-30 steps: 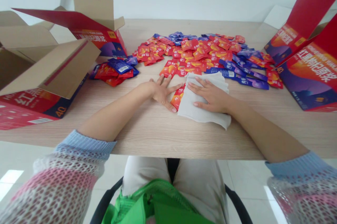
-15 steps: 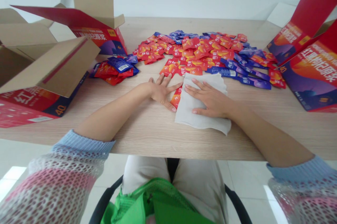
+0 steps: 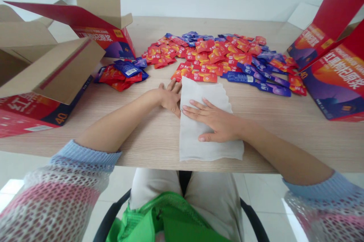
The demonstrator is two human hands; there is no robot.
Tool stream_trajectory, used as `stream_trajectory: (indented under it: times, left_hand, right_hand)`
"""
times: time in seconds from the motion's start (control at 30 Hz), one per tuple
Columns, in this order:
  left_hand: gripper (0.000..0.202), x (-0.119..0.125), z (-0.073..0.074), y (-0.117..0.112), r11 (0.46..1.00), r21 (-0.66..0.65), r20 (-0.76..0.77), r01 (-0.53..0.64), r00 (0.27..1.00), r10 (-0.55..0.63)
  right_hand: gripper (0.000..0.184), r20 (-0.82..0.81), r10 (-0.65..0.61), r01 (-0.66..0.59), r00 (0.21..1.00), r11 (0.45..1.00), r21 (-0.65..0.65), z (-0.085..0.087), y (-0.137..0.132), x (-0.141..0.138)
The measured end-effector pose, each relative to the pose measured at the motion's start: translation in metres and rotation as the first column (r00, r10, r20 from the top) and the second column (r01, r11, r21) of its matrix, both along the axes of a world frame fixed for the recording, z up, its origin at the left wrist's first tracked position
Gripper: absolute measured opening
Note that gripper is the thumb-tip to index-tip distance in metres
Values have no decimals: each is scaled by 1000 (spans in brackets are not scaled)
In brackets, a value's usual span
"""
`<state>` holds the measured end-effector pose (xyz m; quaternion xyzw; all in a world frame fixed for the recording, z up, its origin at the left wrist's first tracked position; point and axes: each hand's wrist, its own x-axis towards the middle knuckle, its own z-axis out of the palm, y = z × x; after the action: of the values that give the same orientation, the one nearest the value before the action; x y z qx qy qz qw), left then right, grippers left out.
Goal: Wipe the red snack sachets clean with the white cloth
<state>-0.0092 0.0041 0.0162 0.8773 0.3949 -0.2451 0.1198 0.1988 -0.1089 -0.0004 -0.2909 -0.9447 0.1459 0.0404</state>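
Right hand (image 3: 217,121), fingers spread, presses flat on a soft white cloth wipe (image 3: 210,149), pinning it; left hand (image 3: 170,98), splayed flat, rests just beside, near red foil sachets (image 3: 203,77).

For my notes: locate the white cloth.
Head view: the white cloth lies mid-table under the right hand, beside the left hand, just below the red sachets.

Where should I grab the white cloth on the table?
Pinch the bare near edge of the white cloth, coming from the table's front: the right hand covers its middle, and that flat, thin edge lies free, close to the table's edge.
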Motion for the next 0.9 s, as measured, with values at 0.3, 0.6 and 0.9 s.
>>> stream_trajectory:
  times: [0.3, 0.6, 0.9]
  left_hand:
    - [129, -1, -1, 1, 1000, -12, 11, -15, 1000, 15]
    - [130, 0, 8, -1, 999, -45, 10, -4, 1000, 4]
    - [129, -4, 6, -8, 998, 15, 97, -53, 994, 51]
  right_hand:
    - [79, -41, 18, -16, 999, 999, 50, -10, 18, 12]
    - [79, -8, -111, 111, 994, 987, 115, -15, 42, 36]
    - [83, 67, -240, 226, 968, 959, 172, -16, 48, 45]
